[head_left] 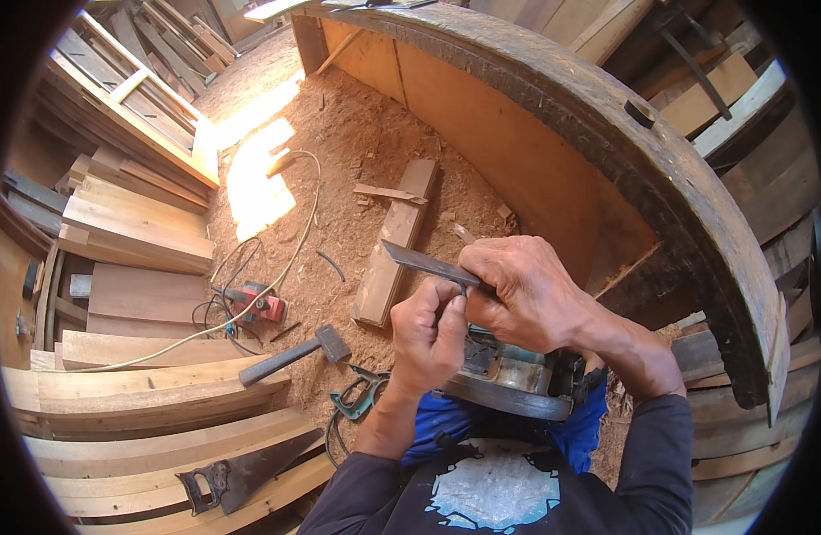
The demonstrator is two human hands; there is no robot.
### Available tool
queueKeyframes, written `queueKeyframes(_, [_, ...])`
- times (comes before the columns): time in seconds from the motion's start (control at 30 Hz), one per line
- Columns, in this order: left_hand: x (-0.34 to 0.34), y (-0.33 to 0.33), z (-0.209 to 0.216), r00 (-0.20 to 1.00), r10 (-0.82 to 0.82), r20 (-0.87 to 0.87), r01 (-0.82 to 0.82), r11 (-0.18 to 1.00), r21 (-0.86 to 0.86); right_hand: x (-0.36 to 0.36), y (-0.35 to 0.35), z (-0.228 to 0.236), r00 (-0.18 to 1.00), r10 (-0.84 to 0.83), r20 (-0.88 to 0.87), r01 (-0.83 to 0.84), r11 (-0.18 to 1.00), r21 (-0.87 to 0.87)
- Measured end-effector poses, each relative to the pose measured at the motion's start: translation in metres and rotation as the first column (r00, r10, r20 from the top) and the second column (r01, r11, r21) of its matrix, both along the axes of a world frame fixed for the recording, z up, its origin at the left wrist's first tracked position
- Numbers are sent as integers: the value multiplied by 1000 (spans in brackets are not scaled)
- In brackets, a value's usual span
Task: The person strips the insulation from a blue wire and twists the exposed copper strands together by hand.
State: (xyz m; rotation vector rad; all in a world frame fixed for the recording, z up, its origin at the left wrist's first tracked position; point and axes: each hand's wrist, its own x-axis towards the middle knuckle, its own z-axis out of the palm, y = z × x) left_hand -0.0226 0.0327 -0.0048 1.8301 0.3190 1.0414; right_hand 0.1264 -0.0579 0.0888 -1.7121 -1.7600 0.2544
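Note:
A flat, dark steel blade point(419, 264) with a slanted end lies crosswise in front of me. My right hand point(522, 290) is closed round its right-hand part, fingers folded over it. Just below the blade, my left hand point(431, 332) is a closed fist, thumb against a curled finger. A thin dark edge shows there, but what the left fist holds is hidden. Under both hands, at my lap, sits a greenish power tool point(515, 367) with a curved metal rim, partly covered by my right hand.
A thick curved wooden workbench point(598, 107) arches from ahead round to the right. A wooden plank point(394, 254) lies on the shavings-covered floor. To the left are a hammer point(290, 355), a red power tool point(260, 303) with cords, stacked boards point(143, 383) and a handsaw point(241, 477).

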Motion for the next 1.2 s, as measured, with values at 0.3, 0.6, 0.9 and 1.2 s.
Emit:
queueKeyframes(0.3, [-5,-1,-1,815,-383,434,571,659,-490,36,10,-20,963,-264,46,250,948,195])
queueKeyframes(0.6, [0,9,-10,829,-278,485,546,586,-598,22,-49,21,842,-319,-435,264,947,-183])
queueKeyframes(0.9, [3,4,-8,849,-254,463,512,613,-602,-40,-83,-17,603,-124,-788,18,990,-142])
queueKeyframes(1.2, [-1,2,-2,857,-237,457,504,573,-646,-53,-75,-25,668,-92,-738,-38,987,-157])
